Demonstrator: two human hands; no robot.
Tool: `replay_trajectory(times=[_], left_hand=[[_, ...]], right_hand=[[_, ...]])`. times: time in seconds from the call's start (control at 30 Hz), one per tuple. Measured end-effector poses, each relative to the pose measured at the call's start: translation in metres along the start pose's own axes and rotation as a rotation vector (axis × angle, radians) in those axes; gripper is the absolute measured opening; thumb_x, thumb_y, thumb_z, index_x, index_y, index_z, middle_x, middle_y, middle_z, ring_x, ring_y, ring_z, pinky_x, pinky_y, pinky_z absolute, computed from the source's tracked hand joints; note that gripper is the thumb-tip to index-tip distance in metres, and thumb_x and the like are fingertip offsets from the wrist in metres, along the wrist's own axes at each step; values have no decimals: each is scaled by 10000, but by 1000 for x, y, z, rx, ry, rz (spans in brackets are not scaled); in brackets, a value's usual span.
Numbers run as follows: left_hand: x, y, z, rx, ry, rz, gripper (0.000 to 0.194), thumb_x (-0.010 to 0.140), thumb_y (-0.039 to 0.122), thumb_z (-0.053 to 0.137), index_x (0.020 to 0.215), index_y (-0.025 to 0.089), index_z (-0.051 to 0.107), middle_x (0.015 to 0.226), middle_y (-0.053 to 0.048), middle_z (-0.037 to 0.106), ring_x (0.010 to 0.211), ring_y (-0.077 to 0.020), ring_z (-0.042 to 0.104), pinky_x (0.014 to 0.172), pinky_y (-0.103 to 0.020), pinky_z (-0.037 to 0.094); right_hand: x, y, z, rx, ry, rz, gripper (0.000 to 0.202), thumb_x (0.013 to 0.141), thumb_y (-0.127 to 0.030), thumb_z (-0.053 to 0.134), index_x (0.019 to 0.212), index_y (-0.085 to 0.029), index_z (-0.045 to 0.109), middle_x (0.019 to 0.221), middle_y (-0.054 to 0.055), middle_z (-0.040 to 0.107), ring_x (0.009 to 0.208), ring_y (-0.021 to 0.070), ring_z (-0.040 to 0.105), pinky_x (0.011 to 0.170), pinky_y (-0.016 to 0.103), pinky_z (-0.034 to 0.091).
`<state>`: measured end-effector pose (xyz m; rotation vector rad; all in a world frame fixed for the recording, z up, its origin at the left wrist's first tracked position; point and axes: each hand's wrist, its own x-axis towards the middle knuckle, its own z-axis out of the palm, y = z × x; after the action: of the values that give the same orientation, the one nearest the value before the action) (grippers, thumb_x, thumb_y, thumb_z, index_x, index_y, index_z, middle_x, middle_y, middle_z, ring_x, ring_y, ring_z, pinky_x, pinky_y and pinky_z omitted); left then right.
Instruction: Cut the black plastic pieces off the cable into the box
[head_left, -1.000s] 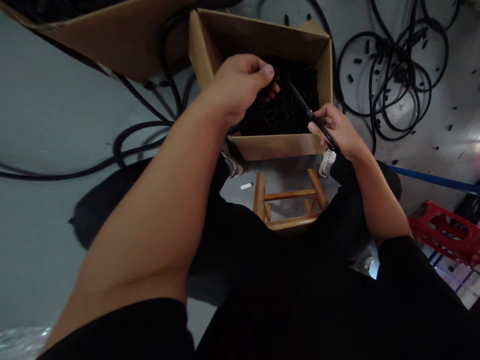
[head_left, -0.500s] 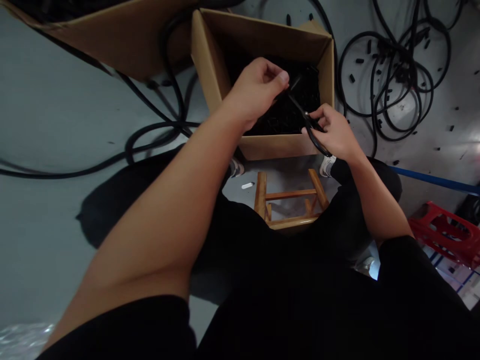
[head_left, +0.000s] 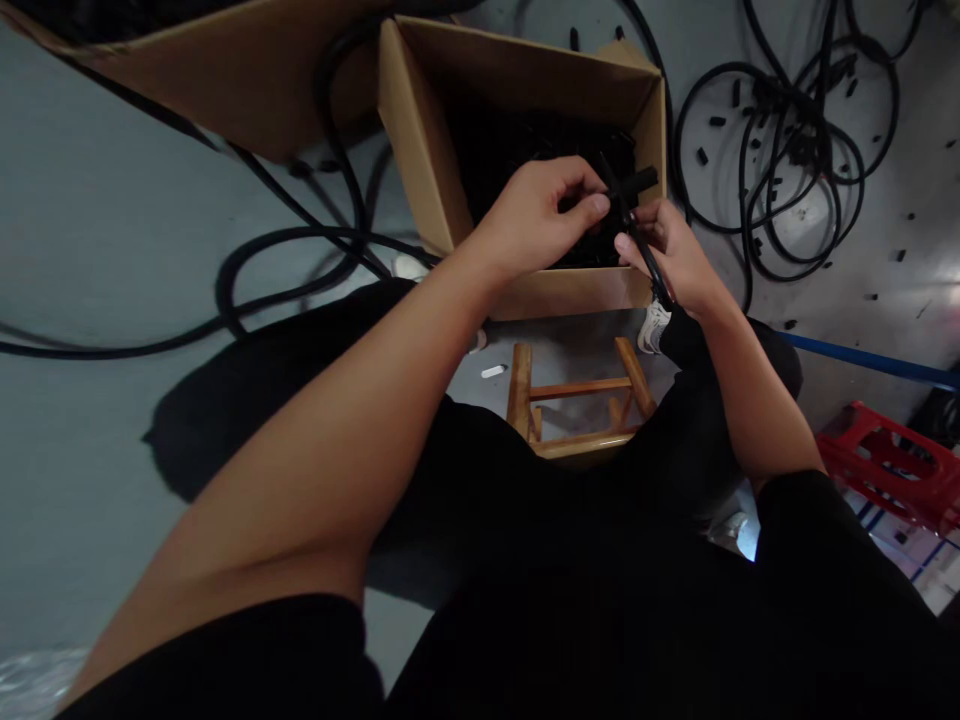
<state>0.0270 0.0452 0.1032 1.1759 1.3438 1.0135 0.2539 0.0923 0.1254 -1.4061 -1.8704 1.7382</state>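
Over an open cardboard box (head_left: 570, 293), my left hand (head_left: 551, 210) pinches one end of a short black rubber-like piece (head_left: 637, 183). My right hand (head_left: 670, 250) is closed round the dark handles of a pair of scissors (head_left: 641, 245). The scissor blades point up and away and cross the black piece just beyond my left fingertips. Whether the blades are closed on the piece or merely lie against it, I cannot tell. Inside the box is a heap of small black parts (head_left: 525, 140), dim and hard to tell apart.
A second cardboard box (head_left: 247, 80) stands at upper left. Black hose (head_left: 292, 235) loops over the floor at left, and more coiled hose (head_left: 750, 210) lies right among scattered black bits. A wooden stool (head_left: 581, 387) is between my legs, a red plastic stool (head_left: 885, 460) at right.
My left hand has moved right and a little nearer, towards the scissors. The black piece now sticks out past the blades, and the scissors have turned more upright.
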Motion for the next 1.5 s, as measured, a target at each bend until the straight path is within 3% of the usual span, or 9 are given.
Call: replay_trajectory(times=[0.17, 0.3, 0.5, 0.63, 0.77, 0.9, 1.13, 1.33, 1.5], left_hand=[[-3, 8, -1, 46, -3, -9, 214, 1049, 408, 814, 923, 284, 694, 781, 23, 702, 896, -230, 568, 943, -365, 462], [1, 6, -9, 74, -26, -47, 330, 1120, 341, 720, 808, 276, 636, 772, -1, 676, 848, -216, 553, 932, -365, 462], [1, 12, -24, -31, -7, -138, 394, 1114, 587, 751, 889, 271, 683, 755, -15, 658, 792, -209, 521, 847, -396, 481], [3, 13, -31, -168, 135, -121, 391, 954, 611, 869, 901, 305, 632, 905, -33, 760, 910, -270, 711, 880, -453, 565], [14, -14, -30, -335, 218, -115, 403, 843, 526, 967, 912, 292, 646, 1003, -28, 810, 1037, -297, 780, 1013, -525, 643], [23, -39, -23, -383, 187, -134, 281, 918, 373, 986, 906, 294, 717, 1017, -35, 802, 1101, -324, 821, 982, -559, 694], [19, -27, -8, -389, 155, -191, 228, 1037, 8, 814, 977, 187, 686, 944, -19, 770, 870, -163, 753, 829, -313, 642], [22, -45, -14, -174, 226, -185, 77, 1136, 181, 780, 1086, 169, 722, 1007, -46, 796, 907, -179, 751, 915, -327, 624], [10, -60, -20, -71, 110, -34, 377, 1003, 511, 936, 1030, 212, 708, 906, -33, 778, 862, -221, 766, 888, -355, 653]], right_hand=[[-2, -6, -3, -31, 2, -32, 716, 857, -787, 967, 1083, -271, 524, 1032, 10, 660, 992, 202, 708, 828, 350, 662], [-9, -11, -2, -10, 20, -33, 695, 891, -812, 928, 1063, -267, 532, 911, -15, 619, 824, 162, 658, 681, 301, 608], [-12, -12, -4, 7, -29, 14, 669, 902, -792, 937, 1079, -280, 544, 804, -45, 560, 652, 136, 566, 555, 288, 537], [-7, -5, -5, -16, -26, 9, 619, 910, -710, 953, 1120, -283, 558, 904, -22, 619, 775, 160, 615, 669, 315, 604], [-6, 2, -5, -141, -46, -12, 471, 943, -547, 918, 1146, -277, 589, 845, -42, 554, 818, 182, 604, 762, 337, 587], [-10, -2, -2, -240, -97, -30, 410, 930, -486, 863, 1167, -259, 619, 852, -44, 574, 836, 190, 588, 815, 351, 545], [-16, -15, 3, -295, -92, -43, 435, 904, -529, 830, 1184, -255, 641, 909, -25, 659, 845, 209, 625, 830, 372, 500], [-14, -10, 7, -311, 40, -1, 430, 900, -553, 826, 1155, -243, 672, 852, -34, 646, 820, 209, 617, 815, 367, 461], [-16, -18, 12, -299, 66, -31, 347, 906, -457, 829, 1131, -229, 697, 911, -4, 711, 863, 219, 651, 844, 371, 482]])
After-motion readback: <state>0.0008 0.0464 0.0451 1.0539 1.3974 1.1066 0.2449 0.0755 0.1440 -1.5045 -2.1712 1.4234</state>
